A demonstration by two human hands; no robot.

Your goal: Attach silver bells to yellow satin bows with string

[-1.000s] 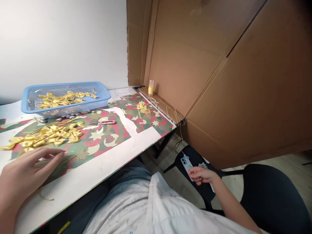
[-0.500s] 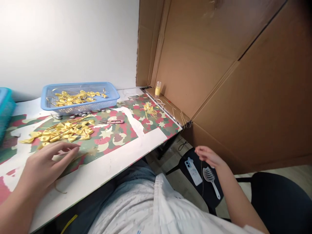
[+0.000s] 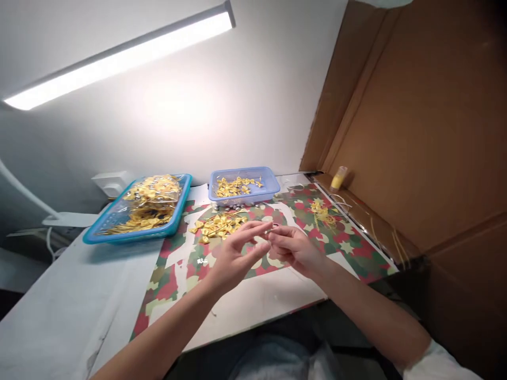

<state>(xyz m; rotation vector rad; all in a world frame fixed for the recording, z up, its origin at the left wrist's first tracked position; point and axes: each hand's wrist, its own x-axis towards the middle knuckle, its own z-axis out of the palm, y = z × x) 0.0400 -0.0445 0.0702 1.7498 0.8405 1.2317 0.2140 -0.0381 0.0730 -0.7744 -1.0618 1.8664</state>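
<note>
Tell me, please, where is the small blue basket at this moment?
In the head view, the small blue basket sits at the far edge of the table, right of the larger teal tray and just behind the loose yellow bows.

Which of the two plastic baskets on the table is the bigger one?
The teal basket on the left, heaped with yellow bows; the pale blue basket further right is smaller.

Bows (image 3: 219, 225) between hands (image 3: 264, 248) and, seemingly, basket (image 3: 270, 186)
</note>
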